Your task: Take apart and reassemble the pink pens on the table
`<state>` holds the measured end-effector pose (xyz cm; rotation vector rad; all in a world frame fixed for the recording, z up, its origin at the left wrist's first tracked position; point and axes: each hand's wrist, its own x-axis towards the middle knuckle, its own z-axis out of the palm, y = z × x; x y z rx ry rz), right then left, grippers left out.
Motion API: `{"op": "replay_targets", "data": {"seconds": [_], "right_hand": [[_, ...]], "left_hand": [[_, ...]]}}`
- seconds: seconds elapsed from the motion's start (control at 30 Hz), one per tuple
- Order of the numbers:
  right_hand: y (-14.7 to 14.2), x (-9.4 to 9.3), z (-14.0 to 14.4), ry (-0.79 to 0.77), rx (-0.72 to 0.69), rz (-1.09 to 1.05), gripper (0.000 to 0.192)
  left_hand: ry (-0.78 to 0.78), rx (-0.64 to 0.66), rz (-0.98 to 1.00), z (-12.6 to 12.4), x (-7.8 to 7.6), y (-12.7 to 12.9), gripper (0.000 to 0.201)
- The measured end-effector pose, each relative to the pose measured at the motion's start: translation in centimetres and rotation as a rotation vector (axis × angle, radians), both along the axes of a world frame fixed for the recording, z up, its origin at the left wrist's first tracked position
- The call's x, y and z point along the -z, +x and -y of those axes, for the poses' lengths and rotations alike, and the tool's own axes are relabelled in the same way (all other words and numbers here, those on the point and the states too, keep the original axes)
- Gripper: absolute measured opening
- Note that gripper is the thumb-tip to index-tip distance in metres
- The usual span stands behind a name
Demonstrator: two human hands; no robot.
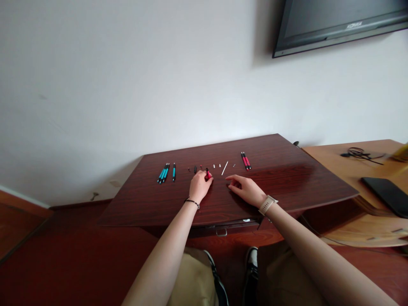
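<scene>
Plainly, the dark wooden table [280, 178] is sloping towards the person; the left hand [199, 186] is pinching a red pen barrel [208, 174], the right hand [245, 189] resting spread; tiny loose parts [195, 169] are probably risking rolling away.

Left hand [199, 186] curled, right hand [245, 189] flat

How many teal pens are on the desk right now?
3 teal pens, at the desk's far left: two touching in a pair, one just right of them. Another could be hidden within the pair.
</scene>
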<state>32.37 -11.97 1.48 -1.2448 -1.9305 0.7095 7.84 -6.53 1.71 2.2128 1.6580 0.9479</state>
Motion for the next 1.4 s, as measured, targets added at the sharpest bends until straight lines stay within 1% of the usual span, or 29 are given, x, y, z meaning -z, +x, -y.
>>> {"op": "replay_targets", "data": {"seconds": [0.23,0.47,0.77,1.07,1.23,1.4], "right_hand": [[0.0,-0.1,0.1,0.006,-0.001,0.009,0.031],[0.0,-0.1,0.1,0.011,-0.001,0.017,0.03],[0.0,-0.2,0.1,0.014,-0.009,0.007,0.03],[0.0,-0.4,0.3,0.0,-0.013,0.002,0.029],[0.0,-0.4,0.3,0.004,-0.017,0.002,0.029],[0.1,-0.2,0.1,0.014,-0.026,0.001,0.03]], "left_hand": [[0.008,-0.016,-0.001,0.0,0.1,0.0,0.011],[-0.012,-0.018,-0.004,0.1,0.0,0.1,0.015],[-0.03,-0.008,0.016,0.2,-0.3,0.1,0.014],[-0.023,0.009,0.042,0.0,0.3,-0.3,0.009],[-0.045,0.042,0.077,0.2,0.1,-1.0,0.011],[-0.094,0.087,0.119,0.2,-0.1,-3.0,0.02]]}}
